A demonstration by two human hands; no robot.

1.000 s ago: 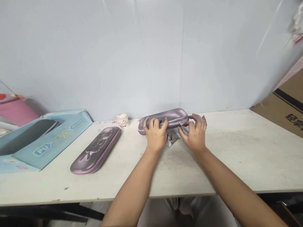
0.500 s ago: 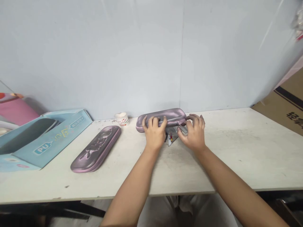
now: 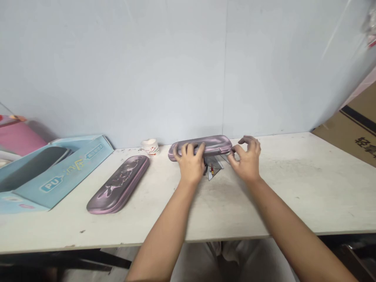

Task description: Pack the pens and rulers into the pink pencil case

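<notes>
A shiny purple-pink pencil case (image 3: 210,143) lies near the wall, slightly slanted. My left hand (image 3: 191,164) is closed over its front left part, fingers on top, steadying it. At the case's right front corner, my right hand (image 3: 246,158) pinches thumb and forefinger on what looks like the zipper pull, its other fingers curled above. A clear plastic piece with a small coloured print (image 3: 215,169) sticks out below the case's front edge, between my hands. A second matching pencil case (image 3: 120,185) lies to the left, shut, with an embossed figure on its lid.
A white paper cup (image 3: 150,147) stands by the wall. At the far left is an open light-blue box (image 3: 73,168) with a dark case inside, and a pink object (image 3: 20,131) behind it. A brown carton (image 3: 352,121) stands beyond the table's right end.
My right hand has shifted slightly right, to the case's right end, and its fingers have come off the case's side into a pinch. My left hand has stayed on the case.
</notes>
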